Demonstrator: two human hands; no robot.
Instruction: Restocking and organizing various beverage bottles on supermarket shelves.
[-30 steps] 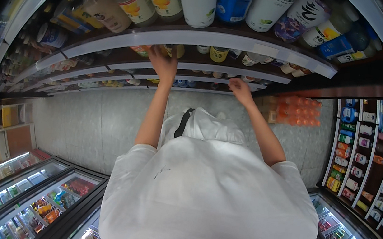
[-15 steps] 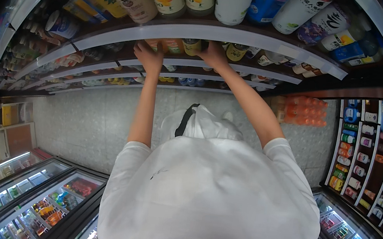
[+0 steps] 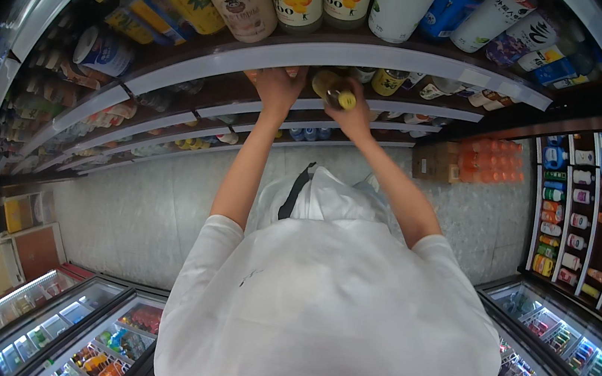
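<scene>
My right hand (image 3: pixel 353 113) is closed around a bottle with a yellow cap (image 3: pixel 345 100). The bottle tilts out from the shelf below the top one, its cap toward me. Left of it, my left hand (image 3: pixel 277 89) reaches onto the same shelf, against an orange package (image 3: pixel 253 74) that shows on both sides of the hand. The shelf edge hides its fingertips, so its grip is unclear. Just right of my right hand stands another bottle with a yellow label (image 3: pixel 388 82).
Large bottles, among them a pale brown one (image 3: pixel 240 2), line the upper shelf behind a white shelf edge (image 3: pixel 348 52). Lower shelves hold more drinks. On the floor at right are a cardboard box (image 3: pixel 436 162) and a pack of orange bottles (image 3: pixel 492 163). Lit coolers (image 3: pixel 95 335) stand behind me.
My right hand has drawn the yellow-capped bottle outward and tipped its cap toward me. My left hand has shifted right, onto the orange package. The whole view has moved slightly.
</scene>
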